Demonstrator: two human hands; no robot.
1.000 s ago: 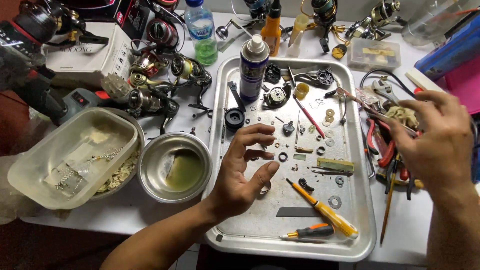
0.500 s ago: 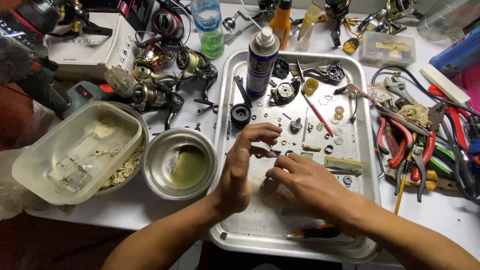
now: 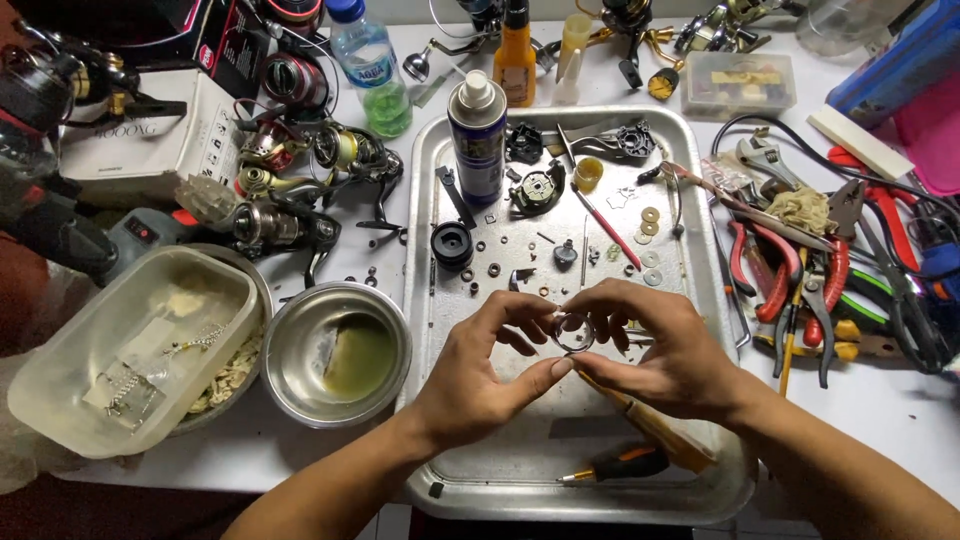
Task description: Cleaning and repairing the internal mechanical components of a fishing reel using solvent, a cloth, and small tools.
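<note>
Both my hands meet over the middle of a metal tray (image 3: 427, 300). My left hand (image 3: 480, 375) and my right hand (image 3: 660, 350) pinch a small metal ring part (image 3: 573, 332) between their fingertips, just above the tray. Small washers, screws and dark reel parts (image 3: 535, 190) lie scattered on the tray beyond my hands. A yellow-handled screwdriver (image 3: 655, 430) lies partly under my right wrist, and an orange-and-black screwdriver (image 3: 620, 465) lies near the tray's front edge.
A spray can (image 3: 477, 125) stands at the tray's back left. A steel bowl (image 3: 335, 350) with greenish liquid and a plastic tub (image 3: 130, 350) sit left. Fishing reels (image 3: 300, 180) crowd the back left. Pliers and wrenches (image 3: 810, 270) lie right of the tray.
My right hand came in from the tools on the right to the tray's middle and joined my left hand on the ring part. The camera view shifted slightly.
</note>
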